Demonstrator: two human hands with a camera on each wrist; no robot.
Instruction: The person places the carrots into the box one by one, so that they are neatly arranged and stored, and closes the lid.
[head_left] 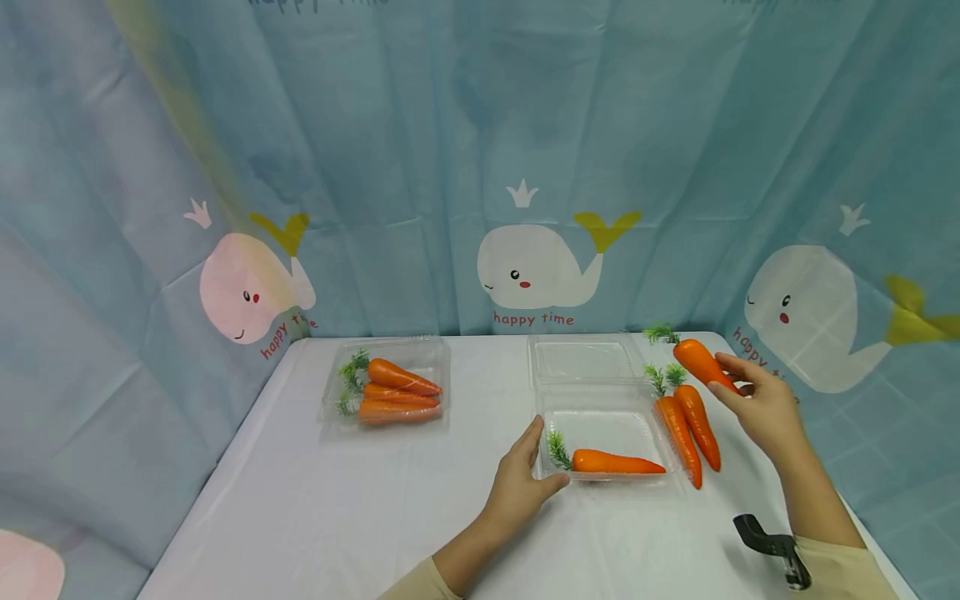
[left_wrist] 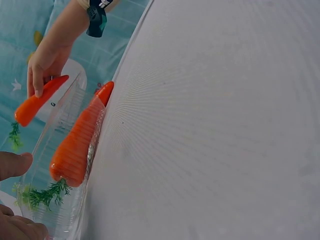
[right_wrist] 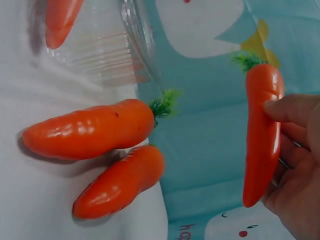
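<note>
My right hand (head_left: 763,407) holds an orange carrot (right_wrist: 263,132) by its tapered part, above the table's right side, its green leafy top pointing away. Below it, two more carrots (head_left: 678,437) (right_wrist: 92,131) lie side by side against the right of a clear plastic box (head_left: 600,423). The box stands with its lid (head_left: 585,362) folded back. Along its front wall rests one carrot (head_left: 615,462) (left_wrist: 75,150), leaves to the left. At the box's front left corner is my left hand (head_left: 517,479), thumb spread toward the front rim, fingers along the left side.
A second clear box (head_left: 445,367), its lid down over several carrots (head_left: 401,392), sits at the back left of the white table (head_left: 300,517). Blue curtains (head_left: 405,167) with whale prints hang behind and beside it. A black wrist mount (head_left: 776,542) sticks out from the right sleeve.
</note>
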